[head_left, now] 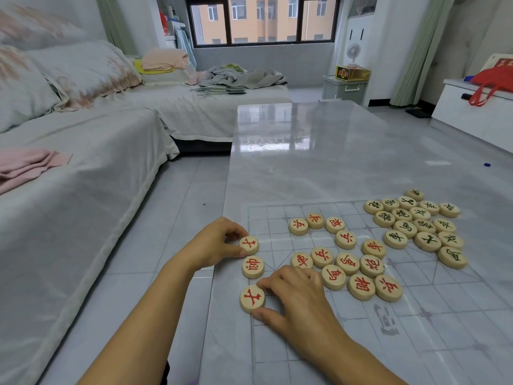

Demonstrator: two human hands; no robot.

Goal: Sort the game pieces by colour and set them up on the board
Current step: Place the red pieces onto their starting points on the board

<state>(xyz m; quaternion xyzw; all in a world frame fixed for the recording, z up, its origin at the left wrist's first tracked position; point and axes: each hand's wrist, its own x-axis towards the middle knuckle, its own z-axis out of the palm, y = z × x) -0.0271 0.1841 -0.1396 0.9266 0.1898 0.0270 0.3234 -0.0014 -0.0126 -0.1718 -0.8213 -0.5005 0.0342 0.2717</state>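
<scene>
A clear plastic game board (pixel 416 323) with a printed grid lies on the grey table. Round wooden discs with red characters lie in a loose group (pixel 347 262) near the board's middle. Discs with black characters are clustered (pixel 416 223) at the far right. Three red discs stand in a column on the board's left edge. My left hand (pixel 216 243) pinches the top one (pixel 249 245) between thumb and fingers. The middle one (pixel 252 267) lies free. My right hand (pixel 299 301) pinches the bottom one (pixel 252 298).
The glossy grey table (pixel 319 162) stretches away beyond the board. A sofa with a grey cover (pixel 83 204) runs along the left, across a strip of tiled floor. A small blue object (pixel 486 164) lies at the table's right edge. A white cabinet (pixel 477 112) stands at the right.
</scene>
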